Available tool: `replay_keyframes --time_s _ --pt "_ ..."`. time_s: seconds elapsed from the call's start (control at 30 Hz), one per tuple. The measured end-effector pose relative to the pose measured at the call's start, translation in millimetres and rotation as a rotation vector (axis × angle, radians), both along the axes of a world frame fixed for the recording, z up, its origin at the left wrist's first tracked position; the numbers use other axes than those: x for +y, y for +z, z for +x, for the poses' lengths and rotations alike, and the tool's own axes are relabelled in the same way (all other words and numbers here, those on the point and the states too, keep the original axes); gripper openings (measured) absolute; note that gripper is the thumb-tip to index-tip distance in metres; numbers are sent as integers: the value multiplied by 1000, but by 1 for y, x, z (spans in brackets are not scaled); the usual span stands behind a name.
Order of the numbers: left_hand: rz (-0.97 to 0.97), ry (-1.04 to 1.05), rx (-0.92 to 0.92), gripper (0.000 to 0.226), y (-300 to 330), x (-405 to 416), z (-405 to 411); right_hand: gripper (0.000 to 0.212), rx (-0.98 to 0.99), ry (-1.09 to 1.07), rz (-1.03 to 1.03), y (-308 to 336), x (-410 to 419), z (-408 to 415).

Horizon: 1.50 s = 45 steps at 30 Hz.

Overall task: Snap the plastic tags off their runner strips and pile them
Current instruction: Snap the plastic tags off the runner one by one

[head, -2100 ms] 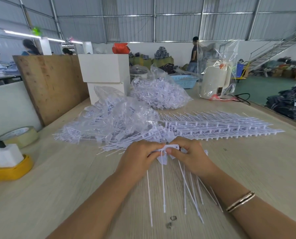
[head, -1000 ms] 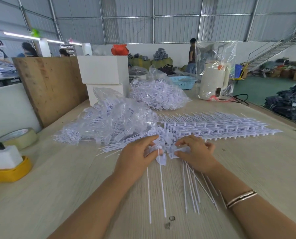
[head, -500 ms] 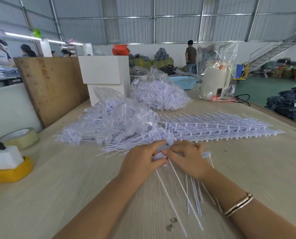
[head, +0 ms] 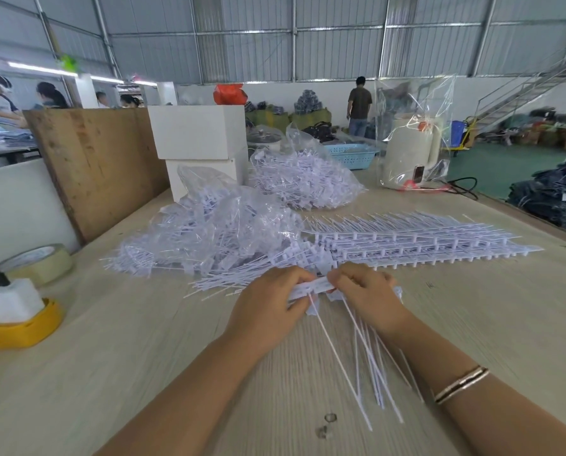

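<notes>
My left hand (head: 270,307) and my right hand (head: 369,292) meet over the table and both pinch a short white runner strip (head: 314,287) between them. Long thin tag tails (head: 364,357) hang from the strip toward me, slanting right. Just beyond my hands lies a pile of loose tags (head: 239,283). A long stack of whole runner strips (head: 416,240) stretches to the right behind them. Which tag heads sit under my fingers is hidden.
Two clear bags of tags (head: 215,228) (head: 304,179) lie behind the pile. A tape roll (head: 41,263) and a yellow holder with a white plug (head: 15,319) sit at left. White boxes (head: 199,133), a wooden board (head: 100,166) and a bagged kettle (head: 410,153) stand farther back. Two small rings (head: 327,422) lie near me.
The hands drew a little toward me and apart along the strip. The hanging tails swung from straight down to slanting right.
</notes>
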<state>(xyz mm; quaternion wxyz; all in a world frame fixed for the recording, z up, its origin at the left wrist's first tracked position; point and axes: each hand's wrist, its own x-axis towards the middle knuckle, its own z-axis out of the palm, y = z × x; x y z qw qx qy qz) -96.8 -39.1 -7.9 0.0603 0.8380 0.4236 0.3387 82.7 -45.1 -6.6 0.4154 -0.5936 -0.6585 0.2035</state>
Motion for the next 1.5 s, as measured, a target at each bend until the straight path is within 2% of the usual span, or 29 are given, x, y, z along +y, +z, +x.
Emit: replay_keyframes --time_s 0.13,0.3,0.5,0.63,0.77,0.9,1.0,1.13,1.27,1.3,1.37,1.5 --pt "-12 11 -70 19 0 2 -3 30 137 180 -52 3 -4 2" --pt "3 12 -67 20 -4 4 -2 8 134 323 -44 1 -6 -5" --pt "-125 -47 -206 22 -5 8 -3 8 201 327 40 0 -3 -5" --pt "-162 -123 -259 9 -4 6 1 18 25 239 49 -3 0 -2" --pt "-215 -166 -308 13 -8 8 -2 20 35 235 13 -3 -2 0" --pt "-331 -273 -453 10 -6 9 -1 13 280 319 -1 0 -5 -1" --pt "-401 -297 -570 11 -6 10 2 26 410 372 0 0 -3 1" --pt "-431 -350 -608 14 -1 9 2 20 570 430 -41 0 -4 3" --pt "-546 -406 -640 12 4 2 2 17 757 411 -47 9 -2 13" --pt "-548 -395 -627 13 4 -1 3 17 705 375 -26 11 -2 15" --pt "-422 -303 -542 20 -1 -2 7 16 477 311 -14 10 -2 18" --pt "-210 -151 -373 34 -7 6 16 9 -235 73 36 -7 16 18"
